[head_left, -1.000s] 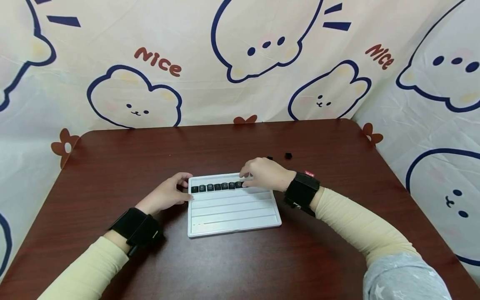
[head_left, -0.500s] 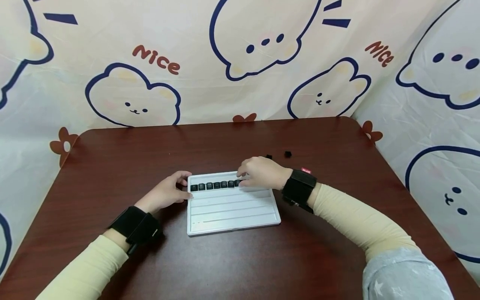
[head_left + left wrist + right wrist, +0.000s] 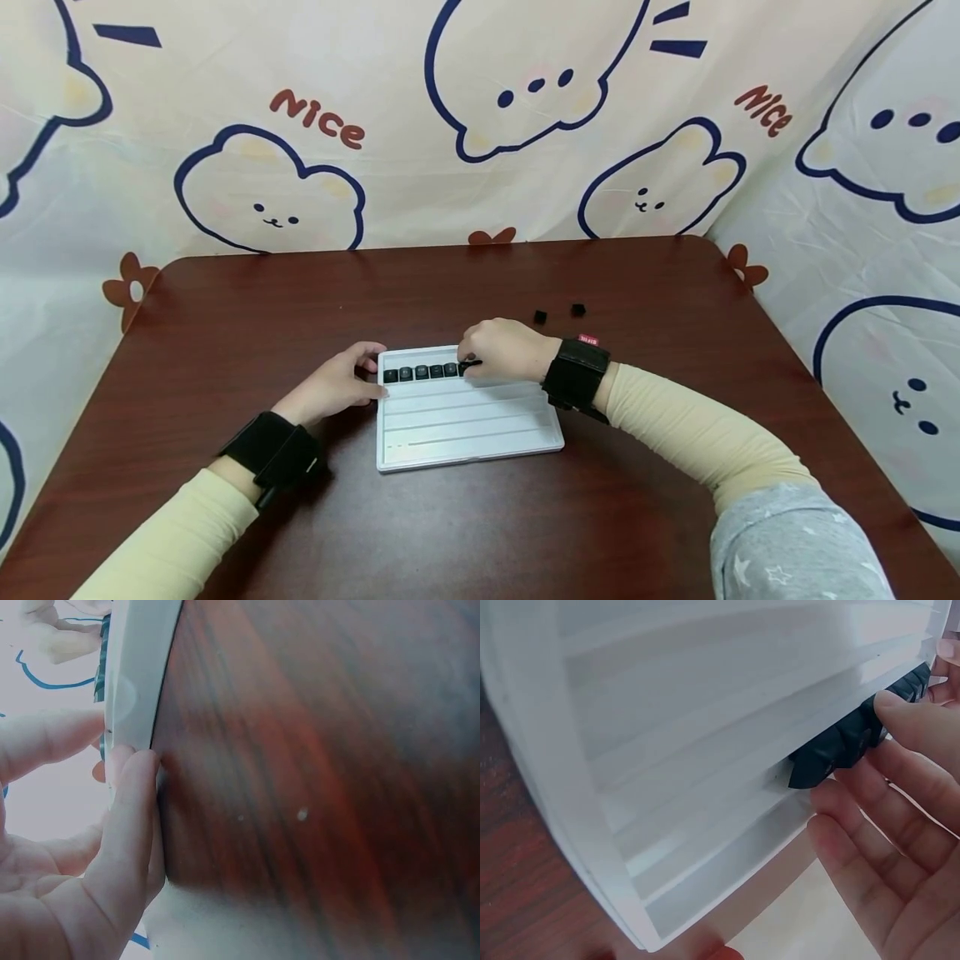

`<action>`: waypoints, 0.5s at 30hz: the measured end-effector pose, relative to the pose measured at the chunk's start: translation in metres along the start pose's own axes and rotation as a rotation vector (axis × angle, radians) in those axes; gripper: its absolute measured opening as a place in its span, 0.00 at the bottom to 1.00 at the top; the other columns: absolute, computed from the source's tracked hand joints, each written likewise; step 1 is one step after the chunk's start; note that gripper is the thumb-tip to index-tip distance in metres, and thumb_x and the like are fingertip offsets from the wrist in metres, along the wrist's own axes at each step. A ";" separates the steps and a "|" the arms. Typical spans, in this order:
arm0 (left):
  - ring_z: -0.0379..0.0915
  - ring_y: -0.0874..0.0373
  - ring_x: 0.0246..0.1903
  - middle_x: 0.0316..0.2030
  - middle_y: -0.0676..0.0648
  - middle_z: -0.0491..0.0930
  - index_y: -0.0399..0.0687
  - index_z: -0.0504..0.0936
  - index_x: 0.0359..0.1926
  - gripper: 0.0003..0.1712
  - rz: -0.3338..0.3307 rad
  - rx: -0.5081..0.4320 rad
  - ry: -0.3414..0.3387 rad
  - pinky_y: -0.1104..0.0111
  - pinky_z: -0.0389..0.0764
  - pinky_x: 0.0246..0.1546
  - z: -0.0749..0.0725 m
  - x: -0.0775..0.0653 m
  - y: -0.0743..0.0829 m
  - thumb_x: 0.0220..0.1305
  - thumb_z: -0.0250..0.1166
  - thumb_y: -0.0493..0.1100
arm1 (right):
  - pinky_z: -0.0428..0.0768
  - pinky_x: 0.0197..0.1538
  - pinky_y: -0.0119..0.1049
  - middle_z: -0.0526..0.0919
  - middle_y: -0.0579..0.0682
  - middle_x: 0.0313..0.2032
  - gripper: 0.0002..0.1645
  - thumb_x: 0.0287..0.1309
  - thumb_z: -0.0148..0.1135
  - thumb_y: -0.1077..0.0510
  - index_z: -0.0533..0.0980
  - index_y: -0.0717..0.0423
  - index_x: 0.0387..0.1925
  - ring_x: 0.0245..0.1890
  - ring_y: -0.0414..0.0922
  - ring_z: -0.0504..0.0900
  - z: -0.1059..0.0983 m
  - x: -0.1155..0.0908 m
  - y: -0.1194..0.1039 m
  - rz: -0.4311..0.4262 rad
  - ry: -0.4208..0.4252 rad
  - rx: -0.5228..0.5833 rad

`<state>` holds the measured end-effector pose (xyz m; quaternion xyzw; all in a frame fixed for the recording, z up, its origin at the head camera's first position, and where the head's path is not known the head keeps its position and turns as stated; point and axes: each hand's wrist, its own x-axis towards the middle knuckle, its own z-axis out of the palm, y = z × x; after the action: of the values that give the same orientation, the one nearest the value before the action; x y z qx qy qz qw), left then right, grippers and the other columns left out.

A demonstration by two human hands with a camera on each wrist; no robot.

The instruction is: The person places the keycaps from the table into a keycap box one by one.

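A white tray (image 3: 468,429) with raised parallel ridges lies on the table. Along its far ridge stands a row of black keycaps (image 3: 422,372). My left hand (image 3: 333,387) holds the tray's left edge; in the left wrist view the thumb (image 3: 127,825) lies along the side wall. At the right part of the row, my right hand (image 3: 506,348) pinches a black keycap (image 3: 874,712) between thumb and fingers. The right wrist view shows more keycaps on either side of the pinched one. From the head, this hand hides the row's right end.
Two loose black pieces, one nearer (image 3: 540,317) and one farther (image 3: 577,310), lie on the dark wooden table (image 3: 300,300) beyond the right hand. Printed cloth (image 3: 405,192) hangs behind the table's far edge and along its sides.
My right hand has shifted left along the row of keycaps, uncovering the nearer loose black piece behind it. The left hand and the tray have stayed in place.
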<state>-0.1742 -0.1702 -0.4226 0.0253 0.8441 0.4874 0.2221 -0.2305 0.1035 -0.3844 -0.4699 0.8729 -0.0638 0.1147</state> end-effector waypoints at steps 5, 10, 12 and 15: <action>0.71 0.46 0.46 0.52 0.35 0.69 0.34 0.66 0.70 0.37 0.007 -0.002 -0.001 0.63 0.81 0.39 -0.001 0.001 0.001 0.62 0.70 0.31 | 0.81 0.48 0.37 0.87 0.50 0.44 0.09 0.62 0.71 0.59 0.87 0.55 0.44 0.42 0.43 0.84 0.000 0.001 0.000 0.001 0.010 0.011; 0.71 0.45 0.46 0.52 0.35 0.69 0.34 0.66 0.70 0.36 0.006 0.002 0.002 0.63 0.81 0.39 -0.001 0.000 0.002 0.62 0.69 0.31 | 0.81 0.47 0.36 0.87 0.50 0.44 0.11 0.62 0.72 0.58 0.87 0.56 0.46 0.42 0.43 0.84 0.000 0.000 0.001 0.013 0.011 0.018; 0.71 0.45 0.46 0.52 0.35 0.69 0.34 0.66 0.70 0.36 0.004 0.001 0.002 0.63 0.81 0.39 -0.001 -0.001 0.002 0.62 0.69 0.31 | 0.81 0.48 0.35 0.87 0.51 0.45 0.13 0.63 0.72 0.57 0.86 0.57 0.47 0.43 0.43 0.84 -0.002 -0.002 0.003 0.025 0.020 0.033; 0.71 0.45 0.46 0.52 0.35 0.69 0.34 0.66 0.70 0.36 0.002 -0.001 0.002 0.63 0.81 0.39 0.000 -0.002 0.003 0.62 0.69 0.31 | 0.82 0.50 0.36 0.87 0.51 0.46 0.14 0.63 0.72 0.56 0.86 0.58 0.49 0.45 0.44 0.85 -0.008 -0.007 0.007 0.053 0.049 0.063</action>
<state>-0.1735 -0.1696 -0.4194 0.0256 0.8441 0.4879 0.2210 -0.2347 0.1132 -0.3776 -0.4409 0.8853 -0.0996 0.1095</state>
